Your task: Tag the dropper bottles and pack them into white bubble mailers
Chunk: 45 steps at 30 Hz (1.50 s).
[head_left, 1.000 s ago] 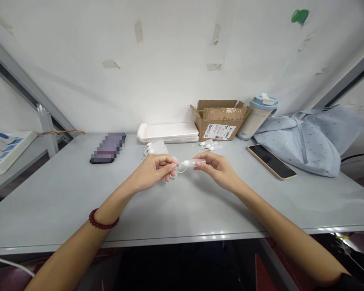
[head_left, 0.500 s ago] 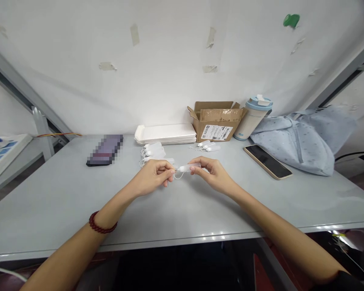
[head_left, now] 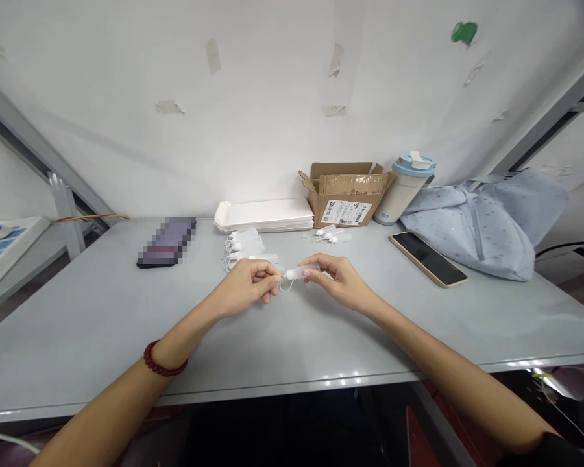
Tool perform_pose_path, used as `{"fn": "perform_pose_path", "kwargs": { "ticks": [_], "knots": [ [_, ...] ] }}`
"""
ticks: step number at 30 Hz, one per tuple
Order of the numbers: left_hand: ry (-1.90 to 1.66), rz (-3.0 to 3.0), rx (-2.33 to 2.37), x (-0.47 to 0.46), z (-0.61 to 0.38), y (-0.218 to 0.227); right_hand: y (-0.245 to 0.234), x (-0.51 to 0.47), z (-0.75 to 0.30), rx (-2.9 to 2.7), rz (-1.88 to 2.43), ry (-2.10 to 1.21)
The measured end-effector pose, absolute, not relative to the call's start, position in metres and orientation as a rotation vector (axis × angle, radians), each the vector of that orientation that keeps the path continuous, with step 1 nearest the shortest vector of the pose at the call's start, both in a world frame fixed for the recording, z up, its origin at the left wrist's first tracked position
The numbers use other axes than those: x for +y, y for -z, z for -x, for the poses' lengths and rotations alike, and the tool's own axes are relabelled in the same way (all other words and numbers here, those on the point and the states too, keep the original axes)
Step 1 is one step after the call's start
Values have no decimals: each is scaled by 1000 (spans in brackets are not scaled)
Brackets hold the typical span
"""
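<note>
Over the middle of the grey table [head_left: 102, 324], my two hands meet on a small white tube with a thin white cord [head_left: 296, 272]. My right hand [head_left: 338, 280] pinches the tube's body. My left hand [head_left: 248, 285] pinches the cord end at the tube's tip, fingers curled. Just behind my left hand lies a pile of similar white pieces with cords [head_left: 243, 245]. A few more white tubes [head_left: 331, 235] lie in front of the cardboard box [head_left: 345, 192].
A stack of flat white packets [head_left: 267, 214] rests against the wall. A dark phone [head_left: 167, 241] lies at left and another phone [head_left: 427, 258] at right. A blue-lidded cup [head_left: 403, 188] and a light blue cloth bag [head_left: 486, 220] sit at the back right.
My hands have kept the same hold on the tube and cord, drawing slightly closer together. The view has shifted a little.
</note>
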<state>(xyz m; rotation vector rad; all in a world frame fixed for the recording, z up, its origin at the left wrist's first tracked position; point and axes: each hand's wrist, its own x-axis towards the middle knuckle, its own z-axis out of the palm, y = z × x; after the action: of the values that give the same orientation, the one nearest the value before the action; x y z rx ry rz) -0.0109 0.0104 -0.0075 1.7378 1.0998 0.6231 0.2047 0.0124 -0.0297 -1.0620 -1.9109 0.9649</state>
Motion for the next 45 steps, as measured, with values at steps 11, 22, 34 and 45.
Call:
{"fn": "perform_pose_path", "kwargs": {
  "ticks": [11,22,34,45],
  "knots": [
    [-620,-1709,1102,13,12,8,29,15,-205,-1964,1051,-939],
    [-697,-1691,1292,29,47,-13,33,37,-226,-2034,1161,-467],
    [-460,-1890,1373,30,64,-20,54,66,-255,-2222,1392,-103],
    [-380,-1876,1423,33,68,-15,67,77,-268,-2286,1509,-27]
  ]
}}
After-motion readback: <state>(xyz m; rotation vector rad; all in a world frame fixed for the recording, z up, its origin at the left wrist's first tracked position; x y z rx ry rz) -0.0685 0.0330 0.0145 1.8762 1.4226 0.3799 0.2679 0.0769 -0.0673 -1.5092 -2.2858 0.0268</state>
